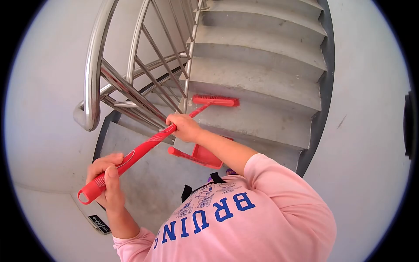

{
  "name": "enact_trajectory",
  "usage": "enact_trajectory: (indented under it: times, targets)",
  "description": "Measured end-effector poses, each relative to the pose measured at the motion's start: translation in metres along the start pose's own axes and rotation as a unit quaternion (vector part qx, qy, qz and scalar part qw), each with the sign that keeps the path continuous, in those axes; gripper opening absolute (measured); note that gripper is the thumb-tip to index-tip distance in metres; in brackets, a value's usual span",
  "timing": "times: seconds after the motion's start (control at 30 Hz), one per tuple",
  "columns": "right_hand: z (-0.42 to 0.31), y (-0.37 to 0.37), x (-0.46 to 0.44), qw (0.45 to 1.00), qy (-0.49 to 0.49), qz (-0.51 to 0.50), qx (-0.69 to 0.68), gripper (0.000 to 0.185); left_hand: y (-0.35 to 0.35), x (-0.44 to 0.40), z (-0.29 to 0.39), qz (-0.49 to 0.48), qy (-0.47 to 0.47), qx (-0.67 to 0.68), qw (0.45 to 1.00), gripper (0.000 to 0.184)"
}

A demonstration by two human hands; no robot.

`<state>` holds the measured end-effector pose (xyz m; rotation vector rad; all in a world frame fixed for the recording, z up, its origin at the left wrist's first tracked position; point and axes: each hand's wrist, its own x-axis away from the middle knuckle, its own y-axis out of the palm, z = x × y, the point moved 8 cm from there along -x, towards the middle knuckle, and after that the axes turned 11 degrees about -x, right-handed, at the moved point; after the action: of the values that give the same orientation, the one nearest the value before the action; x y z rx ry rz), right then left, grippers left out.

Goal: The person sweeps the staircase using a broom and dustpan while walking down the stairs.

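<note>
A long red broom (pixel 146 148) slants from the lower left up to the staircase. My left hand (pixel 107 177) holds the handle near its looped end, with the thumb along the near side. Farther down the handle, my right hand (pixel 185 126) is wrapped round it. The broom's red bristle head (pixel 216 101) rests on a grey step, near the railing side. Below my right forearm lies a red dustpan (pixel 208 156) with a short red handle; my forearm hides part of it.
Grey concrete stairs (pixel 257 70) rise ahead. A shiny metal railing (pixel 94 65) stands at the left, with more steps going down behind it. A pale wall (pixel 366 131) with a dark skirting is on the right. A small dark sign (pixel 99 224) is at the lower left.
</note>
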<state>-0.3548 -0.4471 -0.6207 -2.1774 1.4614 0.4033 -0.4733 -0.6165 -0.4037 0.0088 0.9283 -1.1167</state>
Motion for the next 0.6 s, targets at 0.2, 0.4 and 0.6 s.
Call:
enact_trajectory:
  times: [0.2, 0.4, 0.6]
  targets:
    - [-0.029, 0.006, 0.011, 1.0, 0.0, -0.024, -0.007, 0.021, -0.016, -0.003, 0.026, 0.004, 0.027, 0.001, 1.0, 0.026]
    - [-0.065, 0.012, 0.022, 0.999, -0.002, -0.043, -0.018, 0.022, -0.037, -0.012, 0.056, 0.015, 0.068, -0.009, 0.998, 0.037]
    - [-0.101, 0.019, 0.03, 0.995, -0.001, -0.097, -0.033, 0.019, -0.063, -0.017, 0.078, 0.029, 0.136, 0.002, 0.99, 0.041]
